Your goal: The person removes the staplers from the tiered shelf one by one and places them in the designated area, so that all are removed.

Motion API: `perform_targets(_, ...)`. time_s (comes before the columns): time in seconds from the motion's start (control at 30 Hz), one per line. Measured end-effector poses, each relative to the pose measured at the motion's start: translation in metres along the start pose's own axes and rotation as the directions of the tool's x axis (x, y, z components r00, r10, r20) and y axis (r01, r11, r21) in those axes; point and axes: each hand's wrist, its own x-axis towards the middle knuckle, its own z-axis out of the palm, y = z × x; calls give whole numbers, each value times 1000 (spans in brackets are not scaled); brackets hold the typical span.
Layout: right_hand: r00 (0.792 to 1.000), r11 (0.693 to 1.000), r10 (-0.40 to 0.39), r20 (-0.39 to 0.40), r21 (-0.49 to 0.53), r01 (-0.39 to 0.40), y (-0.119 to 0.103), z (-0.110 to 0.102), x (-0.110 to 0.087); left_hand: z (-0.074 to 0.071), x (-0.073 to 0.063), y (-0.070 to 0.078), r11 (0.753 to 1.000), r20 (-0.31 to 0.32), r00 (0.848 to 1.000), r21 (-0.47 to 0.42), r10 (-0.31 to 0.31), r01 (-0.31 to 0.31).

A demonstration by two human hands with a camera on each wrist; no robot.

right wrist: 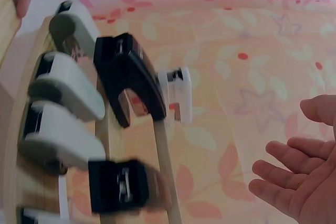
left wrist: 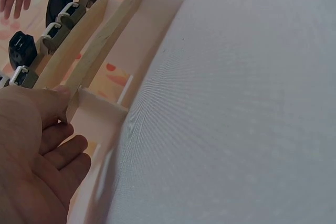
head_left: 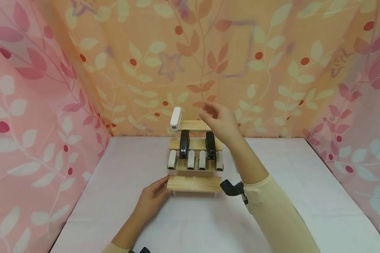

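A stepped wooden rack (head_left: pixel 194 183) stands on the table, and my left hand (head_left: pixel 150 199) holds the left end of its lowest board. In the left wrist view, the thumb lies against the board's end with the fingers curled below. My right hand (head_left: pixel 224 125) is raised beside the top step, fingers loose and holding nothing. A white stapler (head_left: pixel 176 117) sits at the left end of that step. Two black staplers, one left (head_left: pixel 184 143) and one right (head_left: pixel 210 144), rest on the step below. Several small white-and-grey staplers (right wrist: pixel 65 85) line the step under those.
A white cloth (head_left: pixel 120 168) covers the table. Leaf-patterned curtains (head_left: pixel 145 70) hang behind and at both sides. Right of the rack, a thin pale object (head_left: pixel 235 163) lies partly hidden behind the right forearm.
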Motion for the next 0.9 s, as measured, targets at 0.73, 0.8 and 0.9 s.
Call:
perform_targets(0.73, 994, 989, 108, -29, 105, -104, 8, 99, 44, -1, -1, -1, 1000, -11, 1000, 14, 19, -19)
perform_targets(0.8, 994, 990, 108, -21, 92, -105, 12, 103, 44, 0, -1, -1, 999, -11, 999, 17, 30, -30)
perform_targets(0.9, 994, 991, 111, -1, 78, -111, 16, 108, 44, 0, -1, -3, 1000, -10, 1000, 16, 21, -21)
